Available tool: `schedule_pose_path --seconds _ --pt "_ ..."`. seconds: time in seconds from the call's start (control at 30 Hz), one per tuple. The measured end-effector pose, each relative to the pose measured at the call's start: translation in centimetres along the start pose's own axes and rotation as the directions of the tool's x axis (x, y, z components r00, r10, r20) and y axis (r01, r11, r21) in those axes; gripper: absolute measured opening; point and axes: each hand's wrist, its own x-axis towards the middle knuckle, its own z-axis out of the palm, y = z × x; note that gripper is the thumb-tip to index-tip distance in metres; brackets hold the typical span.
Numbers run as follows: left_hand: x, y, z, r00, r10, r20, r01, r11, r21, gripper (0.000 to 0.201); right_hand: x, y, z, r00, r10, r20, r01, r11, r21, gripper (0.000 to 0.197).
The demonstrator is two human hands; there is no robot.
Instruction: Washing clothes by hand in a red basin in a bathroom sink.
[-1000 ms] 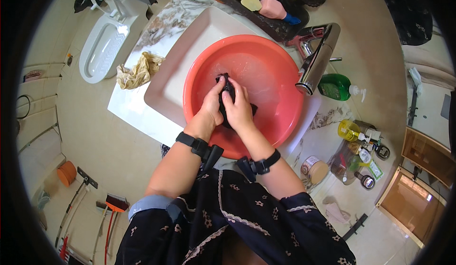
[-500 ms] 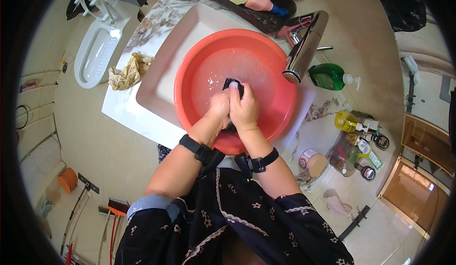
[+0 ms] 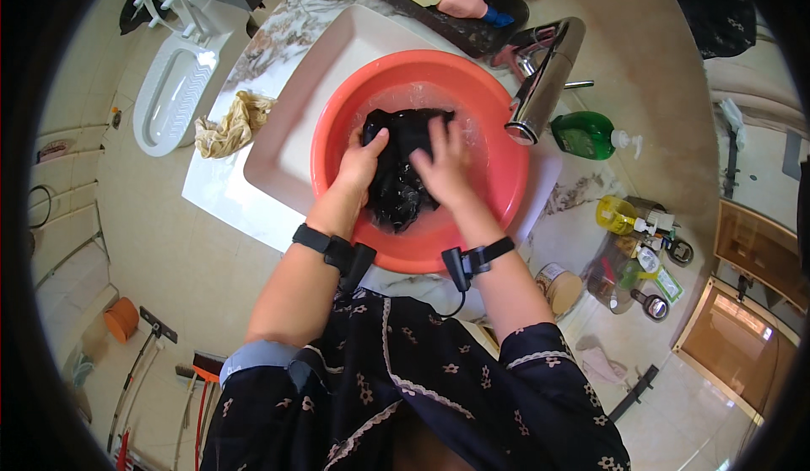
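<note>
A wet black cloth [image 3: 396, 163] lies spread in the cloudy water of an orange-red plastic basin [image 3: 333, 91]. At the cloth's left edge is my left hand [image 3: 359, 166], its thumb over the fabric and most of its fingers hidden by the cloth and the basin side. My right hand [image 3: 445, 166] is over the cloth's right part, fingers apart and smeared by motion, with nothing seen in them. Both wrists wear black straps.
The basin stands in a white sink [image 3: 278, 146] under a chrome faucet [image 3: 544, 83]. Right of it are a green pump bottle [image 3: 582, 136], a lidded jar [image 3: 558, 287] and a yellow bottle [image 3: 614, 215]. A crumpled beige cloth [image 3: 232, 125] lies on the left counter; a soap tray [image 3: 472, 37] sits behind.
My hands have moved apart from a close grip on the bunched black cloth. The cloth now spreads out in the basin, and my right hand has come off to the right.
</note>
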Motion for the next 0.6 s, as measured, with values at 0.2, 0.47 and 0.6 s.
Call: schedule_pose_path --seconds 0.2,0.47,0.6 --pt "0.5 -2.5 -1.0 0.985 0.083 -0.150 -0.043 0.967 0.251 0.052 1.4 -4.5 -1.8 0.930 0.225 0.291 -0.176 0.967 -0.184 0.067" --pt "0.7 -0.6 -1.0 0.931 -0.310 0.195 0.366 0.796 -0.482 0.032 -1.3 -7.9 -0.6 0.953 0.130 0.274 -0.278 0.734 0.619 0.063" --pt "0.3 -1.3 -0.8 0.856 -0.337 0.391 0.501 0.724 -0.474 0.025 -3.2 -7.8 -2.3 0.995 0.061 0.074 -0.095 0.753 0.652 0.070"
